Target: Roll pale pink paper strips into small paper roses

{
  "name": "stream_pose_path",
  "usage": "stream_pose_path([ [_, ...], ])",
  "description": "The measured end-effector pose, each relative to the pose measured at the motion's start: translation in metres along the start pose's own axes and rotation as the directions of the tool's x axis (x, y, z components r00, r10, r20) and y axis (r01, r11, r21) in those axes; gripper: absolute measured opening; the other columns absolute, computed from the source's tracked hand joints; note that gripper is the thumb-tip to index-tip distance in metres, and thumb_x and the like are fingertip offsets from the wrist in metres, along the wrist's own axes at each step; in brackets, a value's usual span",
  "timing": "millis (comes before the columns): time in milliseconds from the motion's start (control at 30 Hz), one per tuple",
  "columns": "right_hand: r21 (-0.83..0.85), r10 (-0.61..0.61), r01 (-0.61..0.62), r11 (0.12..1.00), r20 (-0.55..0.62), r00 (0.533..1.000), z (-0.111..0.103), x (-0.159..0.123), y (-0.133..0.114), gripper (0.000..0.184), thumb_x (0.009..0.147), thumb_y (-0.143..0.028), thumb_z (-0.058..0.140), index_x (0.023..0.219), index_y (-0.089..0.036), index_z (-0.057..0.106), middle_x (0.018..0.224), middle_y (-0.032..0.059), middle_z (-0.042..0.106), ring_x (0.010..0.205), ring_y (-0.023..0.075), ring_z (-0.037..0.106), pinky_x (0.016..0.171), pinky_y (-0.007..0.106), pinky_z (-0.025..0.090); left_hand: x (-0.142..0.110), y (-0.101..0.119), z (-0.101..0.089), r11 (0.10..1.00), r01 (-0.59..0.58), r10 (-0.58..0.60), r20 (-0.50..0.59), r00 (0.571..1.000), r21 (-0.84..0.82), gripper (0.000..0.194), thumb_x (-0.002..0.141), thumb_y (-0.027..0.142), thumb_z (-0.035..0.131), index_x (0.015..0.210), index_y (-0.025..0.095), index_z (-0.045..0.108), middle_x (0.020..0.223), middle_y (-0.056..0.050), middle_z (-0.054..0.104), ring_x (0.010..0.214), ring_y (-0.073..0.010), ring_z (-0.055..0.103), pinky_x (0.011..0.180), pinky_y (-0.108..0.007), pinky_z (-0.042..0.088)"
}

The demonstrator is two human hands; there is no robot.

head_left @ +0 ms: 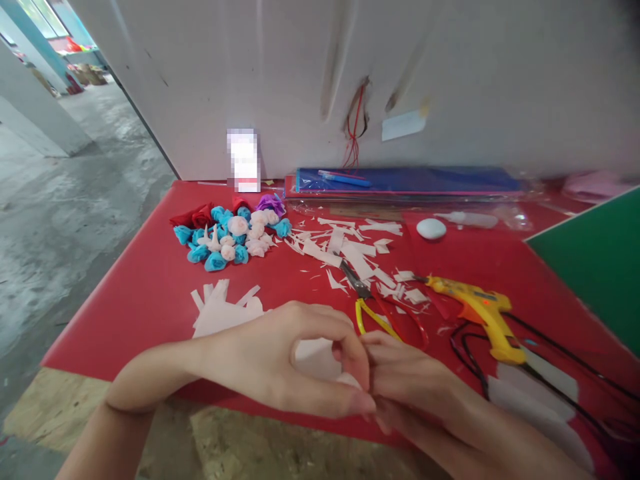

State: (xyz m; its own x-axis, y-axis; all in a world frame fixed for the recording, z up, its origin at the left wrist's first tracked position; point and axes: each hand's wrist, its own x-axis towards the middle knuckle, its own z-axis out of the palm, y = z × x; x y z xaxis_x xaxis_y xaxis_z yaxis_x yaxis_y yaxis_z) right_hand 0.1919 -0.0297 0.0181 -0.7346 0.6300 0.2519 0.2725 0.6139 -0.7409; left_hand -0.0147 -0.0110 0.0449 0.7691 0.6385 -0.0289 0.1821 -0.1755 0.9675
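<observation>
Paper, pale and mostly hidden, showed as a small bit between the thumb and curled forefinger of my left hand, near their tips. Those two fingers were pinched on it. My right hand met them from the other side, fingers bent and touching my left fingertips; I could not tell whether they gripped the bit too. More pale material showed through the loop of my left thumb and forefinger. Just beyond my left hand, pale cut pieces lay on the red table. Scissors with yellow and red handles lay just past my right fingers, a yellow glue gun to their right. Farther out were white scraps and, left of them, clustered flowers.
</observation>
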Motion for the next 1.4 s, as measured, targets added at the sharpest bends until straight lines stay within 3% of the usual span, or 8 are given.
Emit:
stream_pose_path([
  [233,0.018,-0.103,0.103,0.994,-0.031,0.994,-0.004,0.008,-0.002,0.039,0.077,-0.005,0.05,0.107,-0.03,0.051,0.081,-0.002,0.064,0.081,0.0119,0.061,0.069,0.016,0.051,0.001,0.0,0.0,0.996,0.032,-0.032,0.0,0.999,-0.083,0.007,0.076,0.011,0.056,0.08,0.005,0.06,0.076,-0.004,0.058,0.072,-0.0084,0.054,0.071,-0.016,0.045],
  [367,0.036,-0.014,0.012,0.999,0.067,0.998,-0.003,0.012,0.003,0.02,0.084,-0.012,0.043,0.087,-0.024,0.06,0.084,0.0024,0.064,0.083,0.014,0.06,0.071,0.019,0.051,0.003,-0.004,-0.001,0.995,0.009,-0.016,-0.064,0.998,-0.102,0.006,0.077,0.011,0.056,0.08,0.008,0.06,0.078,-0.003,0.059,0.073,-0.0079,0.054,0.071,-0.016,0.044],
  [467,0.051,0.013,-0.02,0.998,0.127,0.992,-0.003,0.013,0.015,0.022,0.087,-0.014,0.04,0.081,-0.022,0.059,0.08,0.0022,0.062,0.084,0.0133,0.059,0.078,0.021,0.048,0.004,-0.008,-0.003,0.986,-0.035,0.014,-0.13,0.991,-0.16,0.015,0.084,0.013,0.046,0.085,0.009,0.06,0.083,-0.004,0.059,0.079,-0.0086,0.055,0.076,-0.018,0.043],
  [567,0.071,-0.028,0.023,0.997,0.068,0.997,-0.001,0.016,0.026,0.023,0.09,-0.018,0.034,0.084,-0.02,0.057,0.085,0.0038,0.061,0.084,0.0127,0.057,0.076,0.021,0.047,0.007,-0.01,-0.004,0.982,-0.071,0.048,-0.131,0.99,-0.178,0.023,0.088,0.014,0.039,0.092,0.011,0.061,0.087,-0.005,0.059,0.084,-0.0101,0.054,0.081,-0.021,0.042],
  [867,0.158,0.04,-0.054,0.986,0.087,0.995,0.0,0.02,0.028,0.042,0.091,-0.043,0.027,0.068,-0.02,0.053,0.072,0.0038,0.06,0.074,0.0138,0.056,0.065,0.023,0.045,0.009,-0.013,0.001,0.978,-0.119,0.091,-0.166,0.982,-0.172,0.023,0.079,0.002,0.044,0.093,0.008,0.063,0.087,-0.006,0.058,0.083,-0.0101,0.053,0.079,-0.02,0.042],
  [1067,0.454,0.056,-0.111,0.884,0.133,0.99,0.003,0.018,0.025,0.042,0.091,-0.04,0.033,0.063,-0.018,0.056,0.059,-0.0011,0.057,0.056,0.0096,0.05,0.053,0.021,0.038,0.012,-0.02,0.005,0.964,-0.14,0.092,-0.211,0.973,-0.228,0.018,0.07,0.003,0.059,0.085,0.01,0.067,0.08,-0.001,0.052,0.074,-0.0073,0.051,0.073,-0.019,0.043],
  [1233,0.601,0.118,-0.26,0.756,0.265,0.957,0.005,0.015,0.026,0.04,0.088,-0.044,0.039,0.061,-0.02,0.057,0.055,-0.0029,0.057,0.054,0.0109,0.052,0.06,0.024,0.041,0.017,-0.024,0.007,0.919,-0.192,0.119,-0.221,0.968,-0.345,0.024,0.065,-0.001,0.064,0.081,0.016,0.07,0.076,0.001,0.053,0.073,-0.0068,0.049,0.073,-0.019,0.041],
  [1400,0.736,0.179,-0.324,0.594,0.272,0.946,0.011,0.016,0.025,0.039,0.083,-0.046,0.046,0.056,-0.02,0.056,0.047,-0.0036,0.056,0.051,0.0109,0.052,0.06,0.025,0.042,0.021,-0.028,0.008,0.871,-0.19,0.104,-0.208,0.973,-0.454,0.03,0.065,-0.004,0.062,0.08,0.021,0.071,0.075,0.001,0.054,0.073,-0.0062,0.049,0.072,-0.019,0.041],
])
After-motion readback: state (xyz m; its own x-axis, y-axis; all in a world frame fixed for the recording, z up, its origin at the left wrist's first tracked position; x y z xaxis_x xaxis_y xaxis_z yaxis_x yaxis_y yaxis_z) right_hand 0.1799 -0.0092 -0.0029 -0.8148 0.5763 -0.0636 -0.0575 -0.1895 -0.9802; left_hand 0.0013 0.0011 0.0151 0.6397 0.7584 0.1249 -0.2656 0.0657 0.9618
